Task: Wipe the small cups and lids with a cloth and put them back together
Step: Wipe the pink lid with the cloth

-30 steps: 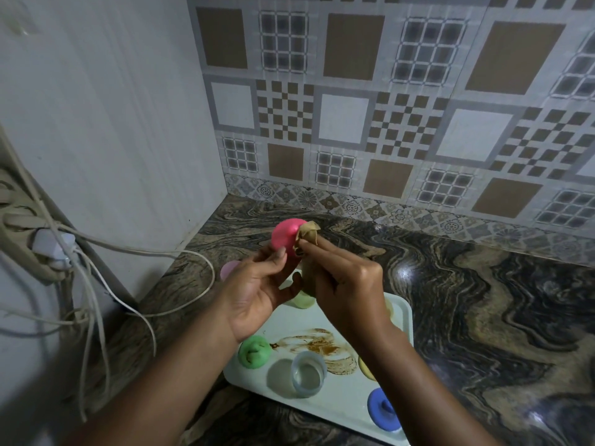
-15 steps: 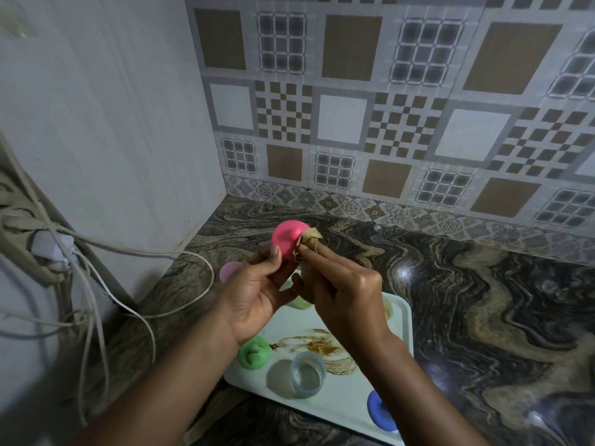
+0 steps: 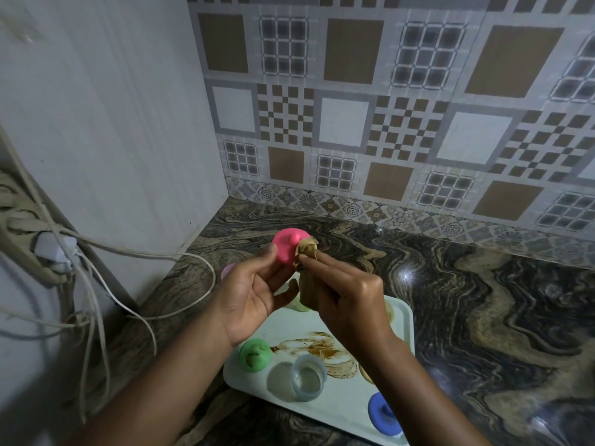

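Your left hand [image 3: 254,294] grips the pink lid [image 3: 288,244], your right hand [image 3: 347,294] pinches the cloth [image 3: 307,249] against it; 1 clear cup [image 3: 307,376] stands on the tray [image 3: 399,320], contents unclear.

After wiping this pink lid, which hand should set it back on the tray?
Left, probably: the left hand holds the pink lid and could lower it to the tray, while the right hand pinches the cloth.

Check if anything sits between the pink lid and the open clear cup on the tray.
Nothing visible does. The left hand holds the pink lid up while the right hand presses the brown cloth to its edge. The clear cup stands open on the tray, mouth uncovered; the green lid lies beside it, apart.
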### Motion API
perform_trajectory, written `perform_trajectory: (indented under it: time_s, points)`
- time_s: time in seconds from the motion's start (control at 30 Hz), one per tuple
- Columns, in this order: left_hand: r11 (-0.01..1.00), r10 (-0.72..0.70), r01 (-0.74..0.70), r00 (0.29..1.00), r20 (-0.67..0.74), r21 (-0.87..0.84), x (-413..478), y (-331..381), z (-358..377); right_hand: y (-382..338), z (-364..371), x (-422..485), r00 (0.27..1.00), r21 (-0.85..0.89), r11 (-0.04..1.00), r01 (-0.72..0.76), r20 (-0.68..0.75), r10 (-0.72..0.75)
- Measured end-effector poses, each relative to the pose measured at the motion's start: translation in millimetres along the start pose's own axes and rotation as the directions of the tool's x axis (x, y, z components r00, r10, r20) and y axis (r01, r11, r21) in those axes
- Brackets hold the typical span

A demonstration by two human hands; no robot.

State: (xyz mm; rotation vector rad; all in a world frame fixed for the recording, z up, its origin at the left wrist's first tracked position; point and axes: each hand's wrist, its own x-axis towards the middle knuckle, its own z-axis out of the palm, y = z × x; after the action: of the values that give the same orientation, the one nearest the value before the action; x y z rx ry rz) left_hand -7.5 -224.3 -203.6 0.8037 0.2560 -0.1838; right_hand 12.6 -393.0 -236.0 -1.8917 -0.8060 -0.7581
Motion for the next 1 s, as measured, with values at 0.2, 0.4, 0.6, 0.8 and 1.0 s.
perform_trajectory:
  time_s: [0.2, 0.4, 0.6, 0.8, 1.0]
  points:
    - [0.994, -0.032, 0.033, 0.999, -0.005, 0.107, -2.9, -3.2, -0.8, 4.9, -1.8, 16.5, 0.997, -0.047, 0.999, -0.024, -0.078, 0.020]
    - [0.999, 0.046, -0.046, 0.999, -0.023, 0.016, -1.0, 1.0, -6.3, -0.4, -0.5, 5.6, 0.999, 0.009, 0.999, 0.032, 0.025, -0.033]
    - [0.994, 0.098, -0.091, 0.988, -0.117, 0.059, -1.5, 6.8, -22.3, 5.3, -6.2, 9.9, 0.890, 0.348, 0.847, -0.402, -0.068, 0.451]
    - [0.941, 0.240, -0.185, 0.956, -0.171, 0.284, -6.9, 0.3, -22.1, -9.3, 3.6, 22.7, 0.769, 0.505, 0.624, -0.596, 0.135, 0.625]
    - [0.859, 0.337, -0.201, 0.914, -0.226, 0.471, -9.2, -4.7, -22.3, -8.5, 16.4, 18.1, 0.736, 0.460, 0.607, -0.648, 0.176, 0.653]
